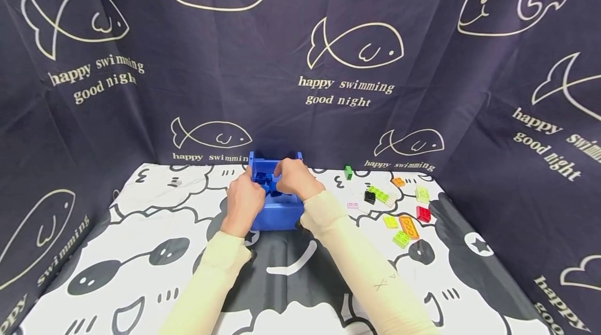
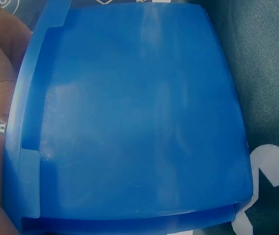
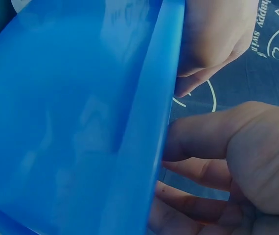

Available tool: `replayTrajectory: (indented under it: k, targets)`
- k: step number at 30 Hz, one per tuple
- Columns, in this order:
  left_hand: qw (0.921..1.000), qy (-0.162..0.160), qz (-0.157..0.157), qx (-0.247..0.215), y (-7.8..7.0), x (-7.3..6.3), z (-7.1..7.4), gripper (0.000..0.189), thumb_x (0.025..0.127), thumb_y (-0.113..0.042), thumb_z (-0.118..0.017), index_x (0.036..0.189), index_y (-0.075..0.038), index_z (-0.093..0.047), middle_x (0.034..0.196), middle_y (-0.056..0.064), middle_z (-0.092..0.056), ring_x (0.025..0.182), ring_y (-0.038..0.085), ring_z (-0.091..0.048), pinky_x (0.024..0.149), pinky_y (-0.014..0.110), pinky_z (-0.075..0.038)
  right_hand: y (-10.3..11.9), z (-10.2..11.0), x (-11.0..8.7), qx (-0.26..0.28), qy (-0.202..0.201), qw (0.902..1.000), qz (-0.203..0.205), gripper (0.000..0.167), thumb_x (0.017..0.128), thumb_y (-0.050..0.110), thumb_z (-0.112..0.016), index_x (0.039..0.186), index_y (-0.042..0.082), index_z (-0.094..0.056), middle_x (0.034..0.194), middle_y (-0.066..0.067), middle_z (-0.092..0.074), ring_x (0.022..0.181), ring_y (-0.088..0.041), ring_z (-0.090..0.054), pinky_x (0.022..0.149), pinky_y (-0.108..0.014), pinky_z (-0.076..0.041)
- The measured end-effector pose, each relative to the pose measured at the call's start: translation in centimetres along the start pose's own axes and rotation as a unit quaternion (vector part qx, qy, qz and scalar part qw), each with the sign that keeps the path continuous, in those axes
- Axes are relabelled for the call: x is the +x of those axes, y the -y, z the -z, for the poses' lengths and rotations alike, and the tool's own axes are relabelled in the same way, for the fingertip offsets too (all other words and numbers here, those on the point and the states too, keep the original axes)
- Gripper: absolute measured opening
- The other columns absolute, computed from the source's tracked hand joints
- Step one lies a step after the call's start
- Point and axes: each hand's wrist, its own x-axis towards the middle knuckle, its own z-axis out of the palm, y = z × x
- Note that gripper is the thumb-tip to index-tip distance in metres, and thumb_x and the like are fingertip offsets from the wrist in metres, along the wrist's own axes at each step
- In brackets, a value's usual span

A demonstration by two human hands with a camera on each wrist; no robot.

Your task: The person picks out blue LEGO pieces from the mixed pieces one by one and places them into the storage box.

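A blue plastic bin [image 1: 278, 216] stands near the back of the table, with several dark blue toy bricks [image 1: 265, 180] inside. My left hand [image 1: 245, 200] is at the bin's left side, one finger pointing up beside the rim. From the right, my right hand [image 1: 297, 178] reaches over the front wall, its bent fingers down among the bricks. The right wrist view shows its thumb and fingers [image 3: 198, 137] dipping behind the bin's rim [image 3: 151, 122]. The bin's front wall [image 2: 139, 117] fills the left wrist view and hides the fingertips; I cannot tell what either hand holds.
Loose toy bricks lie right of the bin: a dark green one [image 1: 348, 172], a black one [image 1: 370, 197], a red one [image 1: 423, 214], an orange one [image 1: 409, 227], a pink one [image 1: 352, 205] and several lime ones [image 1: 401, 239]. A dark curtain [image 1: 281, 90] hangs behind the table.
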Motion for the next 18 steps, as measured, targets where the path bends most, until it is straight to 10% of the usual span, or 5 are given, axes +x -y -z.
replayTrajectory:
  k: [18]
  targets:
    - [0.9989,0.04,0.009,0.023,0.5,0.2,0.5,0.057,0.098,-0.018,-0.047,0.151,0.001,-0.049,0.13,0.033,-0.064,0.105,0.055,-0.066,0.085,0.063,-0.053,0.4,1.8,-1.8,0.025,-0.023,0.9992,0.021,0.032,0.086,0.009,-0.071,0.118,0.009,-0.074,0.112,-0.008,-0.074,0.087,-0.025,-0.065,0.075,-0.038,-0.056]
